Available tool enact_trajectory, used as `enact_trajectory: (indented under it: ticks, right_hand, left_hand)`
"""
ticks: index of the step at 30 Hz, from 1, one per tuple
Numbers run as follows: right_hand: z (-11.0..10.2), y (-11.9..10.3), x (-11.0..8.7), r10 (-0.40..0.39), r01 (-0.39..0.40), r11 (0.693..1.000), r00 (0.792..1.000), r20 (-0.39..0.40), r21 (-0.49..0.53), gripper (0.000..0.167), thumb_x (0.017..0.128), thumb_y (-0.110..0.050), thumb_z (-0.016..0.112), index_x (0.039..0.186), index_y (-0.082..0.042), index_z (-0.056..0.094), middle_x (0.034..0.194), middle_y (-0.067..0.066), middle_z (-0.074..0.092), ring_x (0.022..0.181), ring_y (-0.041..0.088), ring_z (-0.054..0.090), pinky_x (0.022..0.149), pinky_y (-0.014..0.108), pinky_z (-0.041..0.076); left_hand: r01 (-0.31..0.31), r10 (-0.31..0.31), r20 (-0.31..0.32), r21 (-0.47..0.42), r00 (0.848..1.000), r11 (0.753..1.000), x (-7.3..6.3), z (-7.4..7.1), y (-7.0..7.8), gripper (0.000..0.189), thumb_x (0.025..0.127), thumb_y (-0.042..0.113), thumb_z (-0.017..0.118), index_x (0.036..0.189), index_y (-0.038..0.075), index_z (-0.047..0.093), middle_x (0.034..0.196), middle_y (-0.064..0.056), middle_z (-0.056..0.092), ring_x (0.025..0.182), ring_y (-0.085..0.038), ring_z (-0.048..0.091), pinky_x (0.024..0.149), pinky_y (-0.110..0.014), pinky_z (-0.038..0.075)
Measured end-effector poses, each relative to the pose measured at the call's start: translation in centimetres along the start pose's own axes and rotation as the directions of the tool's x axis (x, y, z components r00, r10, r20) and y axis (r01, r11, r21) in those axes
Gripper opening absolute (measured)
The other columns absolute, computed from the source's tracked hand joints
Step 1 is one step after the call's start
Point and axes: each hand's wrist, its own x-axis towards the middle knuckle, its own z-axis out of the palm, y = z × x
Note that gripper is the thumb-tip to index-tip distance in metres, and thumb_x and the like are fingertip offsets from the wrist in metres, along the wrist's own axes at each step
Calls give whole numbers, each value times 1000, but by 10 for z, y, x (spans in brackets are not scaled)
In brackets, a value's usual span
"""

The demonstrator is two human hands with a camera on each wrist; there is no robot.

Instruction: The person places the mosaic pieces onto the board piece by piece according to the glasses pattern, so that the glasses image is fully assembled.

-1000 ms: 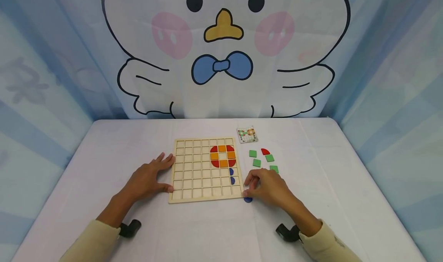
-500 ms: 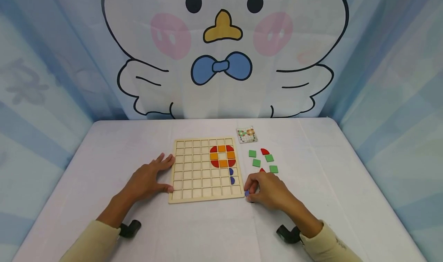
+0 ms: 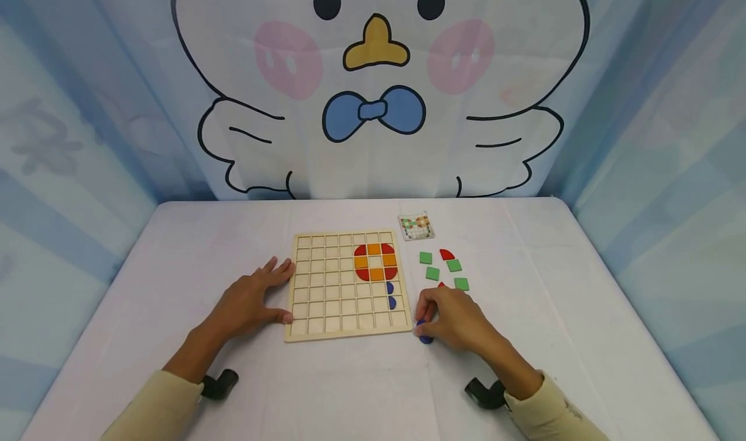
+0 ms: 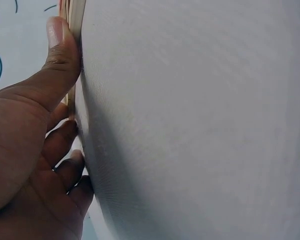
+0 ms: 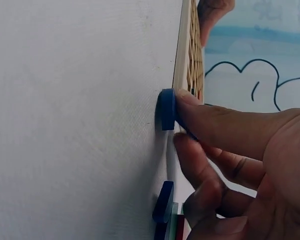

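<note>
A wooden grid board (image 3: 323, 292) lies on the table, with a ring of red and orange tiles (image 3: 375, 274) at its upper right and two blue half-round tiles (image 3: 392, 303) below the ring. My left hand (image 3: 247, 302) rests against the board's left edge, thumb and fingers spread along it; in the left wrist view the thumb touches the rim. Just off the board's lower right corner, my right hand (image 3: 454, 318) pinches a small blue tile (image 5: 190, 132) between thumb and finger, mostly hidden by them. Another blue tile (image 5: 167, 109) lies on the table by the thumb.
Several green square tiles (image 3: 432, 273) and a red quarter-round tile (image 3: 447, 254) lie right of the board. A small pattern card (image 3: 416, 226) sits behind them. More blue tiles (image 5: 163, 202) show under the right hand. A printed curtain (image 3: 373, 162) stands behind the table.
My right hand has shifted slightly right and toward me, away from the board's corner, with a blue tile at its fingertips. The left hand and the board have stayed put.
</note>
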Motion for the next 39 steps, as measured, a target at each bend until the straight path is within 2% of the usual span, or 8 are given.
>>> enact_trajectory:
  ticks: [7,15,20,24,29,33,39]
  right_hand:
    - [-3,2,0,-13,13,999,1000,-8,42,22,81,-12,94,81,-25,76,73,-7,62,75,12,55,68,26,46]
    - [-6,2,4,-16,29,994,993,-116,106,23,83,-8,92,82,-27,78,82,-10,72,74,15,56,65,25,48]
    - [-5,-1,6,22,-5,994,989,-144,114,16,86,-16,90,86,-26,78,86,-9,74,74,17,55,63,25,44]
    - [-2,-1,7,29,-8,990,989,-145,139,12,90,-15,87,96,-24,80,86,-7,71,77,18,54,63,25,44]
    - [1,0,7,-38,54,990,991,-125,131,21,95,-9,80,109,-25,81,87,-6,65,77,16,54,64,23,45]
    - [3,-4,7,-50,65,986,994,-98,155,18,95,-10,80,105,-24,77,88,-7,67,74,15,55,63,23,47]
    - [8,-11,9,-40,58,976,995,-93,209,17,88,-12,88,94,-21,74,82,-8,69,71,16,59,61,23,50]
  left_hand:
    - [-3,3,-1,7,1000,1000,0,-1,1,109,74,45,94,165,16,39,171,-9,36,160,-45,30,122,-74,31]
    - [-6,6,-2,2,1000,1000,0,-2,1,110,74,46,93,164,16,39,171,-9,36,160,-45,30,122,-75,30]
    - [3,-3,3,4,1000,1000,-1,-2,2,110,74,45,94,165,16,39,171,-9,36,160,-45,30,122,-75,29]
    - [3,-3,0,3,1000,1000,-2,-3,3,109,75,45,93,164,16,39,171,-9,37,160,-46,30,122,-75,30]
    - [-2,2,-4,-4,1000,1000,-2,-3,4,108,75,47,93,164,16,40,171,-10,38,159,-46,32,121,-75,32]
    - [1,-1,0,-3,1000,1000,-2,-3,3,109,75,46,93,164,16,39,171,-9,37,160,-46,31,121,-75,31]
    - [3,-3,2,4,1000,1000,-1,-2,1,110,74,45,94,165,16,38,171,-10,36,160,-46,30,122,-75,31]
